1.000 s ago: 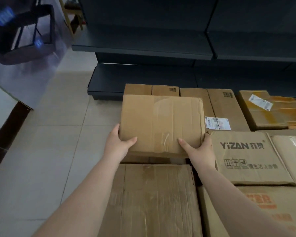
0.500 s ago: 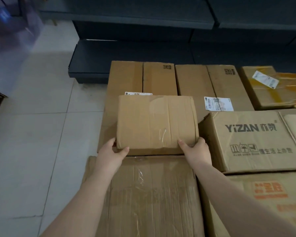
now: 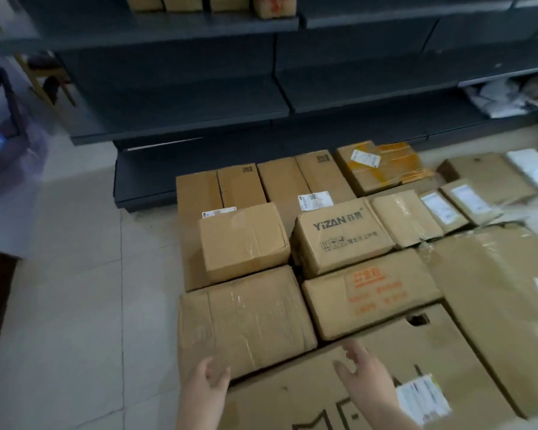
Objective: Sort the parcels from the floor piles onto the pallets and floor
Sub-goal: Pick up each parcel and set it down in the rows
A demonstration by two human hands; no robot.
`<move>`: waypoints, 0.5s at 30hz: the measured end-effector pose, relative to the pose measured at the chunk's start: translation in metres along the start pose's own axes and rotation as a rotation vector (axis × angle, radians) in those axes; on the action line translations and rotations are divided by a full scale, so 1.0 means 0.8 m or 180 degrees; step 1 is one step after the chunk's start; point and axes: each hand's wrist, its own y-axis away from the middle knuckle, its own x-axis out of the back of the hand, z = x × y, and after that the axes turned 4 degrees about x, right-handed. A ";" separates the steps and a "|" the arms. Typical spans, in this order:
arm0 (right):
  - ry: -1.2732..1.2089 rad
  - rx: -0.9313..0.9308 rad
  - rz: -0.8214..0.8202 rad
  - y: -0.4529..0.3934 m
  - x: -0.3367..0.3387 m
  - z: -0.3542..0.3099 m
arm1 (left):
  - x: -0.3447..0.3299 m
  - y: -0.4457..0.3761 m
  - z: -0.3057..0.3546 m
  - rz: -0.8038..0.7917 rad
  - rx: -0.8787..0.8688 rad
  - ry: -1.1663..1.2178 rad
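Both hands empty, small box sitting out ahead on the pile

Left hand (image 3: 210, 383) and right hand (image 3: 362, 372) hang open over the near boxes, fingers loose, gripping nothing. The small box (image 3: 244, 242) lies well beyond them, on a flat carton (image 3: 196, 197). Just right of it is a box (image 3: 342, 235) printed "YiZAN"; the shipping labels are too blurry to read.

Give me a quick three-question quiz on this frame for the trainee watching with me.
1. True or false: the plain taped box rests on a longer flat carton.
2. What brand name is printed on the box right of it?
3. Are the left hand and right hand holding anything? A) yes, a box B) no, both open and empty

Key: 1 true; 2 YiZAN; 3 B
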 end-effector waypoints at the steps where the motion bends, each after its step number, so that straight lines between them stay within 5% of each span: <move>1: 0.0080 -0.0005 -0.0004 0.028 0.008 0.012 | 0.001 0.024 0.000 -0.0057 -0.0085 -0.0038; 15: 0.0265 -0.0191 0.1070 0.255 0.192 0.162 | -0.102 0.305 0.135 -0.0401 -0.2209 -0.1775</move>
